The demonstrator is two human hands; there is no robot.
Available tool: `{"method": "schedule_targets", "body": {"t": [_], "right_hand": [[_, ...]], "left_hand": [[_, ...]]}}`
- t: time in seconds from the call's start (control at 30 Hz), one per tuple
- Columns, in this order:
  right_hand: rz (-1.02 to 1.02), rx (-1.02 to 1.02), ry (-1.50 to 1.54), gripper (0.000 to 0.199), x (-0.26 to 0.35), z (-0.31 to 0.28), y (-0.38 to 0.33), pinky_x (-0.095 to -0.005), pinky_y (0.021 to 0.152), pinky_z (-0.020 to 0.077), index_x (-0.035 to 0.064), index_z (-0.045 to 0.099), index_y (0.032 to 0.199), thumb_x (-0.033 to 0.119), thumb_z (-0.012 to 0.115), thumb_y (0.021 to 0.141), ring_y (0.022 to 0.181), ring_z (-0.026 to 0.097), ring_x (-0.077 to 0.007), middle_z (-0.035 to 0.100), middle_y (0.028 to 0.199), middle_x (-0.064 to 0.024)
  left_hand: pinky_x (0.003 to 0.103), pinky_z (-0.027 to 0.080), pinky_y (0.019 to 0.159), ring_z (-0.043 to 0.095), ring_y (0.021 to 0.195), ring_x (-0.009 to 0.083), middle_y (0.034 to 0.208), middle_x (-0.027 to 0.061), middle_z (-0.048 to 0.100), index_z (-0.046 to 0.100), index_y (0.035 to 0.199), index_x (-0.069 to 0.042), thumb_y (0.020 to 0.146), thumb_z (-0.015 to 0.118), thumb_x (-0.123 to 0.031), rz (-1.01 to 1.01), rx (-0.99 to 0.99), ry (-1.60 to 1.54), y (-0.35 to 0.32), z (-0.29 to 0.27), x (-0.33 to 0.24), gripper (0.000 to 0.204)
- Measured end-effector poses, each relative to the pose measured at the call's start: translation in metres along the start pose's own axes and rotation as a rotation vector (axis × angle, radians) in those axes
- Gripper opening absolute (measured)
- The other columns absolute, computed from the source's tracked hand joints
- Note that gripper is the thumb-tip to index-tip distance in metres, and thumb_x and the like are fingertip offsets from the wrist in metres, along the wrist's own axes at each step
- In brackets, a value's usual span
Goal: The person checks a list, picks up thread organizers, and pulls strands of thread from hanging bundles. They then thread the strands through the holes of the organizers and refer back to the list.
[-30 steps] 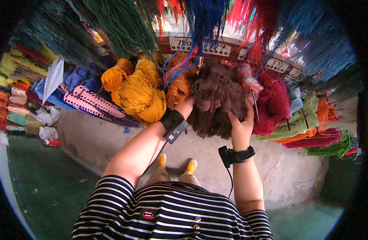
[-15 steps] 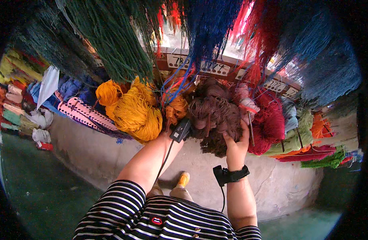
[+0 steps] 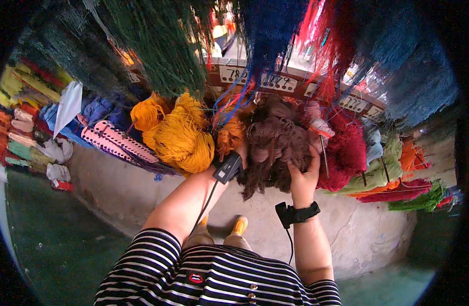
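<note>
A bulky bundle of dark brown yarn (image 3: pixel 275 135) hangs in front of me, its loose lower ends drooping. My right hand (image 3: pixel 305 173) grips its right side, thumb in front and fingers partly sunk in the strands. At the bundle's left edge is my left hand (image 3: pixel 241 153), reaching in behind the yarn; its fingers are hidden. Left of it hang a small orange-brown skein (image 3: pixel 229 135) and large golden-yellow skeins (image 3: pixel 183 140). Close to my right fingers are a pale pink skein (image 3: pixel 316 120), a metal rod (image 3: pixel 324 158) and crimson yarn (image 3: pixel 344 153).
Long dark green (image 3: pixel 163 46), blue (image 3: pixel 272 35) and red strands (image 3: pixel 328 56) hang overhead. A brown rail with white labels (image 3: pixel 278 81) runs behind. Pink perforated strips (image 3: pixel 117 143) lie left; pale green yarn (image 3: pixel 379 168) hangs right. Below is a concrete ledge (image 3: pixel 122 183).
The brown bundle has shifted and its loose ends hang lower on the left. The view has moved slightly, and both my hands stay at the bundle.
</note>
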State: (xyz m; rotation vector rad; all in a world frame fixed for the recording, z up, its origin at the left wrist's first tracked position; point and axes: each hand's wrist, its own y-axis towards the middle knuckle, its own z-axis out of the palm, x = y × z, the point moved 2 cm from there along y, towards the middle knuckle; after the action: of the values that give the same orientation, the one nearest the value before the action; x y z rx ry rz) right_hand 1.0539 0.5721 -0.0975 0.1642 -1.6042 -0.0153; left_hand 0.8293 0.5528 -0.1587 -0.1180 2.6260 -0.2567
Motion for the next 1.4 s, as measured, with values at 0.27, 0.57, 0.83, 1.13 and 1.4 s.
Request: {"method": "schedule_targets", "body": {"t": [0.27, 0.57, 0.83, 1.13, 1.4], "right_hand": [[0.029, -0.036, -0.036, 0.061, -0.004, 0.003, -0.005, -0.0323, 0.103, 0.0371, -0.0006, 0.040, 0.133, -0.006, 0.064, 0.078, 0.119, 0.049, -0.0216, 0.050, 0.129, -0.0129], [-0.052, -0.037, -0.177, 0.061, -0.008, 0.003, 0.000, -0.0332, 0.104, 0.0374, -0.0013, 0.041, 0.133, -0.003, 0.065, 0.077, 0.120, 0.050, -0.0231, 0.051, 0.128, -0.0152], [-0.140, -0.059, -0.232, 0.062, -0.022, 0.007, 0.005, -0.0354, 0.104, 0.0377, -0.0002, 0.043, 0.133, -0.002, 0.069, 0.076, 0.122, 0.050, -0.0275, 0.052, 0.132, -0.0172], [-0.139, -0.057, -0.308, 0.068, -0.023, 0.019, -0.004, -0.0334, 0.104, 0.0362, 0.0025, 0.037, 0.139, -0.011, 0.061, 0.077, 0.123, 0.048, -0.0250, 0.048, 0.134, -0.0152], [-0.180, -0.035, -0.462, 0.067, -0.008, 0.026, -0.011, -0.0326, 0.100, 0.0408, 0.0016, 0.036, 0.140, -0.004, 0.066, 0.080, 0.116, 0.053, -0.0250, 0.054, 0.125, -0.0169]], "left_hand": [[0.037, 0.042, 0.100, 0.056, 0.115, 0.0303, 0.131, 0.0152, 0.055, 0.055, 0.126, -0.003, 0.095, 0.039, -0.008, -0.035, 0.095, -0.001, -0.040, 0.000, 0.026, 0.035], [0.037, 0.041, 0.101, 0.056, 0.115, 0.0292, 0.132, 0.0144, 0.055, 0.055, 0.127, -0.004, 0.096, 0.039, -0.008, 0.087, -0.146, -0.774, -0.023, 0.011, 0.003, 0.035], [0.035, 0.044, 0.095, 0.059, 0.104, 0.0184, 0.110, 0.0052, 0.064, 0.063, 0.109, -0.004, 0.082, 0.065, -0.005, -0.093, -0.146, -1.922, -0.048, -0.020, -0.006, 0.028], [0.035, 0.045, 0.093, 0.060, 0.099, 0.0210, 0.108, 0.0052, 0.063, 0.059, 0.113, -0.005, 0.070, 0.059, 0.005, -0.065, -0.085, -2.089, -0.047, -0.014, 0.003, 0.044], [0.032, 0.047, 0.087, 0.061, 0.100, 0.0164, 0.108, 0.0023, 0.065, 0.061, 0.114, -0.007, 0.081, 0.068, -0.005, -0.059, -0.158, -1.933, -0.046, -0.038, -0.009, 0.034]]}}
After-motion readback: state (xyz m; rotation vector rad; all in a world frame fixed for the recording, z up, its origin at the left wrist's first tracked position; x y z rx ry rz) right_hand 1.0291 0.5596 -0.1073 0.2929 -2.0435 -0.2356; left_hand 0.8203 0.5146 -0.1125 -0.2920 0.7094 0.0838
